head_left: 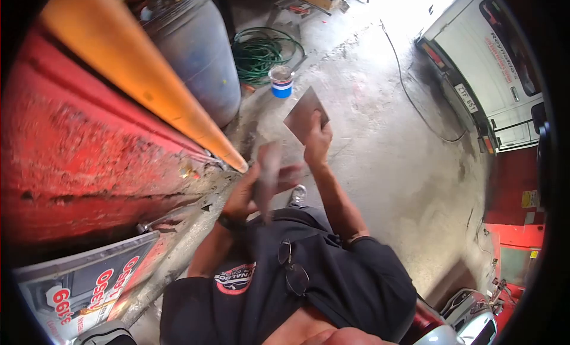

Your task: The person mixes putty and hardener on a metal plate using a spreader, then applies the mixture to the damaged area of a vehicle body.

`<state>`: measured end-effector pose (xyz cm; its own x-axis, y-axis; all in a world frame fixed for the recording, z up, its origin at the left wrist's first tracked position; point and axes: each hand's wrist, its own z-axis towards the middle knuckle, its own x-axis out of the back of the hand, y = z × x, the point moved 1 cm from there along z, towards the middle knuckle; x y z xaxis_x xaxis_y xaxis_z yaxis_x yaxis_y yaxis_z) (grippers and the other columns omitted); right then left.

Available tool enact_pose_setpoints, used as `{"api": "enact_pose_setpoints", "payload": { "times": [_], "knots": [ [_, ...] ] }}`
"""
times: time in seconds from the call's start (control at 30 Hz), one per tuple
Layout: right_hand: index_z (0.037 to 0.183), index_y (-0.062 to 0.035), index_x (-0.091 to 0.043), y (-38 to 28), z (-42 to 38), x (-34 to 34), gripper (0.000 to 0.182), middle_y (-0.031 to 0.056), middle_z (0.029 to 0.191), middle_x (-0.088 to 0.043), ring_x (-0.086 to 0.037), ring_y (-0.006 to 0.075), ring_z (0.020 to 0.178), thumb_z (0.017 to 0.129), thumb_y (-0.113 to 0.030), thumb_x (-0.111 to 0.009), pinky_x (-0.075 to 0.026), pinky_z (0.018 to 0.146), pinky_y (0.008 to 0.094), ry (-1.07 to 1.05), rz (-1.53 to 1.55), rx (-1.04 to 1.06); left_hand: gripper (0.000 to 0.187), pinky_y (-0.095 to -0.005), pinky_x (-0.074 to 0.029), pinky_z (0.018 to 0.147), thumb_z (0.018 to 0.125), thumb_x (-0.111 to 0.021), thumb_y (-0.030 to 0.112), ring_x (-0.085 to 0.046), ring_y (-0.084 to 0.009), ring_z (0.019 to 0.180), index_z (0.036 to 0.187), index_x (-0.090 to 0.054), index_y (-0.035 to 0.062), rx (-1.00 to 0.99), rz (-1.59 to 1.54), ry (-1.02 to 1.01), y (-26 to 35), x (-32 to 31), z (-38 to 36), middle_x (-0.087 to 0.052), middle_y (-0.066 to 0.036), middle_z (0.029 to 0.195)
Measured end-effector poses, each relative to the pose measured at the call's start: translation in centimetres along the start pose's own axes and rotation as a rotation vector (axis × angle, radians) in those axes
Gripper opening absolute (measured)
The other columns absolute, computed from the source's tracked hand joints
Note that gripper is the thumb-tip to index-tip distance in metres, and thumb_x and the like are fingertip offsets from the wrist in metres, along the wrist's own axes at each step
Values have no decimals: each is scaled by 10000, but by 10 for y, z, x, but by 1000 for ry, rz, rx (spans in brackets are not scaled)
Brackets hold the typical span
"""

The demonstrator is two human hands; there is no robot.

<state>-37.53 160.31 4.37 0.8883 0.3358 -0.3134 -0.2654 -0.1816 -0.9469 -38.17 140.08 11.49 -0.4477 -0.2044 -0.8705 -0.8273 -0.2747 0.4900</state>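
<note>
My right hand (319, 142) grips a thin, flat, square-cornered metal plate (301, 120), thumb lying across its face. Held out over the floor, the plate is tilted with one corner up. My left hand (238, 196), with a dark band at the wrist, is closer to my body near the end of an orange bar. In it is a flat grey-brown piece (268, 180), smeared by motion; I cannot tell its exact kind. A small tub with a blue and white band (281, 84) stands on the floor beyond the plate, a handle-like tool leaning at its rim.
An orange bar (160, 89) runs along a worn red panel (89, 137) on the left. Behind it stand a big bluish drum (205, 60) and a coiled green hose (261, 51). On the right are a white van (475, 66) and a cable (409, 101) across the floor.
</note>
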Motion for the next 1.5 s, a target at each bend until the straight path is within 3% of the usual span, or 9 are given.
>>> {"api": "enact_pose_setpoints", "payload": {
  "times": [0.2, 0.4, 0.67, 0.8, 0.9, 1.0, 1.13, 1.27, 1.5],
  "knots": [
    [1030, -23, -683, -52, 86, 45, 247, -18, 959, -633, -534, 64, 788, 979, -258, -625, -429, 680, 249, -222, -187, -68, 355, -412, -501, 974, 1029, -501, 286, -646, -250, 1050, 1291, -541, 49, -290, -139, 720, 10, 64, 113, -640, -108, 1203],
    [1119, -18, -669, -63, 85, -7, 271, 176, 956, -645, -637, 332, 823, 869, 25, -574, -520, 706, 433, -775, -580, 1078, 232, -375, -541, 889, 994, -550, 181, -665, -241, 995, 1151, -592, 16, -311, -231, 645, 9, 120, 192, -671, -100, 1124],
    [1075, 13, -661, 1, 297, 16, 168, 157, 883, -646, -635, 277, 765, 937, -57, -596, -494, 703, 327, -329, -695, 83, 257, -381, -549, 865, 951, -639, 191, -651, -208, 995, 1161, -589, 52, -314, -10, 889, 65, 130, 307, -653, -70, 1095],
    [1087, 6, -674, -78, 309, -53, 188, 160, 906, -655, -661, 286, 803, 923, -40, -596, -516, 755, 325, -570, -821, 468, 210, -318, -570, 674, 986, -567, 171, -680, -193, 870, 1147, -620, 47, -303, -395, 792, 89, 131, 354, -671, -58, 976],
    [1125, -24, -676, -104, 299, -100, 253, 161, 927, -647, -661, 303, 860, 883, -53, -609, -533, 783, 347, -722, -671, 691, 280, -273, -480, 548, 961, -576, 168, -576, -140, 698, 1155, -570, -33, -51, -1286, 85, 78, 159, 369, -561, -56, 807],
    [1204, -70, -645, -124, 287, -134, 377, 143, 995, -634, -645, 297, 923, 829, -56, -602, -548, 751, 387, -1121, -711, 1031, 294, -331, -532, 697, 989, -526, 200, -634, -199, 858, 1194, -557, -9, -320, -150, 133, 86, 123, 379, -639, -110, 975],
    [1229, -64, -605, -71, 343, -141, 398, 161, 1017, -615, -626, 337, 882, 836, -14, -576, -533, 713, 410, -1093, -849, 764, 302, -240, -482, 543, 1016, -509, 292, -613, -122, 698, 1127, -554, 16, -21, -907, -197, 91, 128, 396, -638, -73, 916],
    [1155, -3, -650, -72, 410, -158, 283, 193, 1037, -660, -627, 363, 974, 884, 16, -571, -524, 770, 410, -1084, -612, 545, 310, -216, -301, 368, 995, -584, 371, -382, -31, 450, 975, -561, 62, -195, 771, 1031, 146, 79, 392, -494, 39, 696],
    [1116, 12, -643, -115, 448, -168, 209, 207, 988, -649, -626, 404, 894, 949, -80, -559, -514, 772, 412, -1574, -613, 530, 263, -355, -511, 734, 856, -739, 160, -643, -254, 811, 1021, -617, -4, -687, 1524, 1538, 142, 62, 400, -673, -134, 908]
  ]
}}
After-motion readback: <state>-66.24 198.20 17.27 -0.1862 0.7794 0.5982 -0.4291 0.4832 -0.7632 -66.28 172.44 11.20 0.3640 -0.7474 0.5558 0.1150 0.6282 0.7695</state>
